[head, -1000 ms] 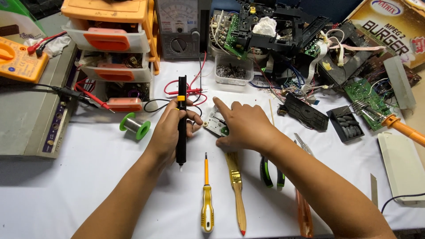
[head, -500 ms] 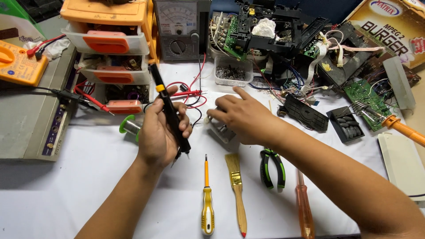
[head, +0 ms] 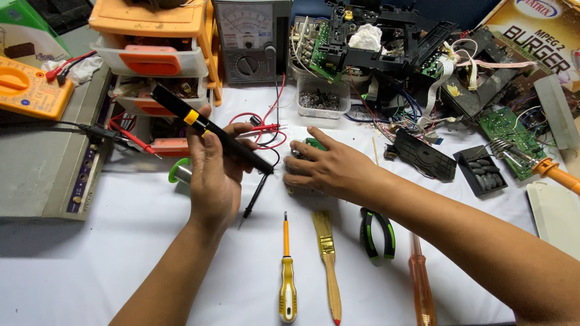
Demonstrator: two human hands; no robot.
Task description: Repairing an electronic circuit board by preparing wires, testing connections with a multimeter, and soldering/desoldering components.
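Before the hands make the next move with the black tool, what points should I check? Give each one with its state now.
1. Left hand grips the black tool firmly: ok.
2. Right hand steadies the small circuit board: ok.
3. Tool tip sits on the board: not ok, it points beside it.
4. Black probe lies away from the tip: not ok, just below it.
5. Tool hot: cannot tell.
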